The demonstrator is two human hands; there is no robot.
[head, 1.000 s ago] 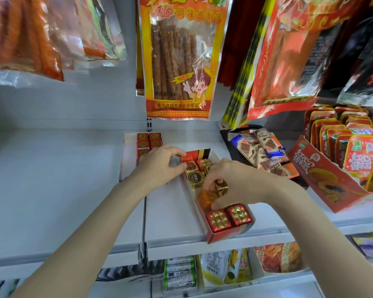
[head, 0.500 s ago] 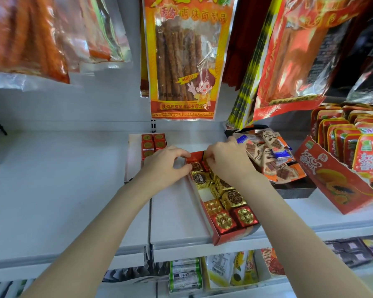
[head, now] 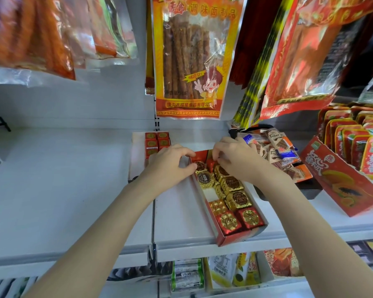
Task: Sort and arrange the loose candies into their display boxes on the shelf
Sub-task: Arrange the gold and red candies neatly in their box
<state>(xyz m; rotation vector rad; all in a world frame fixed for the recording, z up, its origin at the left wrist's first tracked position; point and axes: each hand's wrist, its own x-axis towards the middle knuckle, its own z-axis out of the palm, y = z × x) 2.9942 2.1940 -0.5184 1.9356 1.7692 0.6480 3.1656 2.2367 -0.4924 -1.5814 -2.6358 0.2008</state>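
Observation:
A long red-and-white display box (head: 235,238) lies on the white shelf (head: 73,190), running away from me. Inside, gold foil candies (head: 233,183) fill the middle and far part, and two red foil candies (head: 237,220) sit at the near end. My left hand (head: 170,163) grips the box's far left wall, thumb beside a round gold candy (head: 205,177). My right hand (head: 230,157) is at the far end of the box, its curled fingertips pinching a small red candy (head: 211,163). The far end of the box is partly hidden by both hands.
A white box of small red cube candies (head: 157,143) stands behind my left hand. A black tray of chocolate wafer packets (head: 276,151) sits just right of the box, then a red carton of papaya snack packs (head: 342,179). Snack bags (head: 187,61) hang overhead.
My right hand has moved from the middle of the box to its far end. My left hand has stayed at the far left corner. The view has shifted slightly.

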